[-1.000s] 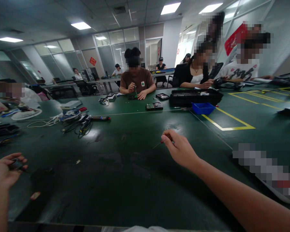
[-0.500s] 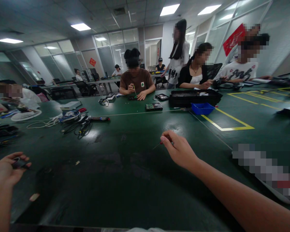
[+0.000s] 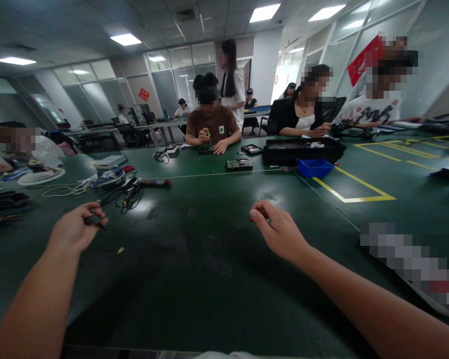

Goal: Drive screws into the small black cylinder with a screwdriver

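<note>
My right hand [image 3: 275,224] is closed around the red handle of a screwdriver [image 3: 253,218], its thin shaft pointing down and left above the green table [image 3: 164,299]. On the left, my left hand [image 3: 77,227] is raised over the table with its fingers curled round a small dark object [image 3: 93,219]; its kind cannot be made out. The two hands are well apart. Just beyond my left hand lies a bundle of black cables [image 3: 129,197].
A black-and-red tool [image 3: 155,183] lies beside the cables. Farther back are an opened hard drive [image 3: 239,164], a blue tray [image 3: 315,168] and a long black bin [image 3: 303,152]. A co-worker opposite [image 3: 212,124] holds a screwdriver. A pixelated object [image 3: 415,271] lies at the right.
My left hand has moved right and away from me, carrying the small dark object. My right hand stays nearly still. A standing person in the background has moved left.
</note>
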A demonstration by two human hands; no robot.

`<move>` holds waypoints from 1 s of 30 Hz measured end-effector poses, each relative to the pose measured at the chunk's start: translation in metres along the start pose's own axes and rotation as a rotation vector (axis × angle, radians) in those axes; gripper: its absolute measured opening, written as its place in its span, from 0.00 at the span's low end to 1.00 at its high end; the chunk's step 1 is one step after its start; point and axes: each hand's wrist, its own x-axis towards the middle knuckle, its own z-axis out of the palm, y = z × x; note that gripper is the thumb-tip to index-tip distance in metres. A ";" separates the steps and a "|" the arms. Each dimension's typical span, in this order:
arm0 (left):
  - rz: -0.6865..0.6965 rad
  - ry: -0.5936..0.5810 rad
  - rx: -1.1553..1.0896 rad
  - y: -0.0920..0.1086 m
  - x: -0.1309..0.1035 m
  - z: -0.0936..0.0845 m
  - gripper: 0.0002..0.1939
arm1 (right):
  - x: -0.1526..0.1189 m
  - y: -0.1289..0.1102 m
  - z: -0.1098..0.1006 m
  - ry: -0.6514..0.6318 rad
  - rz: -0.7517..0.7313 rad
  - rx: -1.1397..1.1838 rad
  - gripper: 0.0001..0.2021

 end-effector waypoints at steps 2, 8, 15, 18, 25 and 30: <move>-0.069 -0.113 -0.096 0.001 -0.012 0.028 0.15 | 0.000 0.000 -0.001 0.021 0.001 -0.012 0.11; -0.073 -0.537 -0.120 -0.011 -0.066 0.114 0.12 | -0.001 0.000 -0.003 0.051 0.016 -0.005 0.11; 0.163 -0.923 0.104 -0.045 -0.137 0.176 0.16 | -0.001 0.001 -0.005 0.188 0.061 0.060 0.09; 0.320 -0.913 0.257 -0.067 -0.149 0.187 0.25 | -0.002 0.001 -0.006 0.243 0.095 0.155 0.09; 0.404 -1.011 0.287 -0.091 -0.148 0.183 0.20 | -0.008 -0.004 -0.002 0.150 0.025 0.220 0.10; 0.457 -1.034 0.326 -0.094 -0.147 0.179 0.22 | -0.009 -0.006 0.002 0.112 -0.018 0.115 0.08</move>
